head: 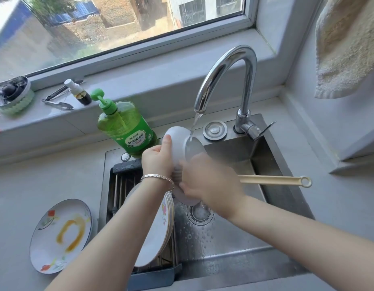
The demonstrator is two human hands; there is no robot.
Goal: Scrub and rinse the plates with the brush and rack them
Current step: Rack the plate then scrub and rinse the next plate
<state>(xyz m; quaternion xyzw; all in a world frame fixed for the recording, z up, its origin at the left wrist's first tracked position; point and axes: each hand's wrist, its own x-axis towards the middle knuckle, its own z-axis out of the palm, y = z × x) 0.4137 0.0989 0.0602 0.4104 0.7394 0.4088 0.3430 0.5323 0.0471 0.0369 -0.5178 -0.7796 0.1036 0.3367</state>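
Gripping round white ceramic plate (177, 139) on edge with left hand (156, 158), over back-left corner of steel sink (265, 156), under stream from chrome tap (228, 66). Clutching cream long-handled plastic brush (272, 180) in right hand (211, 181) (blurred), bristles against plate. Keep plate tilted, scrub rim-to-centre, rotate under water.

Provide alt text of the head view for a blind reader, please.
The left hand holds a white round plate under the running chrome tap while the right hand scrubs it with a cream long-handled brush. Plates lean in the sink rack; a sauce-smeared plate lies beside it.
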